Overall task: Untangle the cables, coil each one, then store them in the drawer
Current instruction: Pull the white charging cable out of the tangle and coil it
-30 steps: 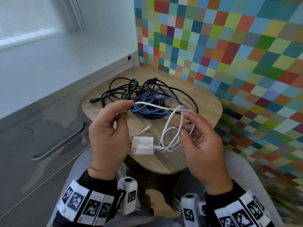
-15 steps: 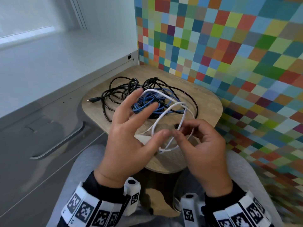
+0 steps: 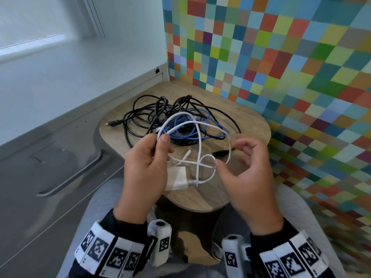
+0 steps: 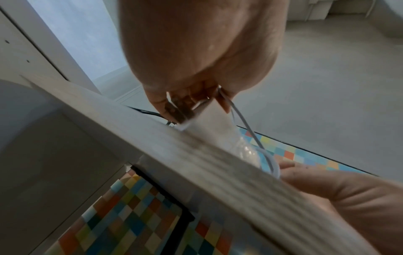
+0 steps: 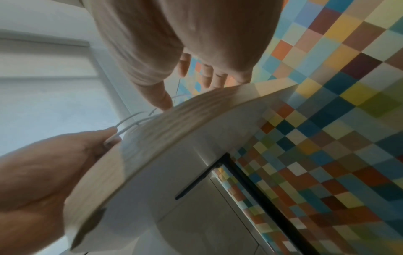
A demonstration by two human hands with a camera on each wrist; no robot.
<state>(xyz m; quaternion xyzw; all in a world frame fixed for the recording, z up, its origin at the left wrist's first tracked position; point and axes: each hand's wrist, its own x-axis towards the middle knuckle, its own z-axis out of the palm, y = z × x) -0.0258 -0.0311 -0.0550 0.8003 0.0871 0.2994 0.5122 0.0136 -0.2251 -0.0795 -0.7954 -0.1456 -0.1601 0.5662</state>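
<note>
My left hand (image 3: 158, 143) pinches the loops of a white cable (image 3: 197, 137) between thumb and forefinger, held above the small wooden table (image 3: 251, 125). My right hand (image 3: 226, 153) has its fingers curled around the cable's right side, thumb on a lower loop. The cable's white charger block (image 3: 178, 178) lies on the table under my left hand. Behind lies a tangle of black cables (image 3: 140, 115) and a blue cable (image 3: 192, 131). In the left wrist view the left hand's fingers (image 4: 222, 101) grip the white cable (image 4: 246, 127) above the table's edge.
A grey drawer front with a long handle (image 3: 70, 175) stands shut to the left of the table. A wall of coloured squares (image 3: 281, 57) closes the back and right. A black plug (image 3: 114, 123) sticks out at the table's left edge.
My left hand went from spread fingers to a pinch on the white loops. My hands drew apart, and the cable opened into wider loops. The charger block shows again on the table.
</note>
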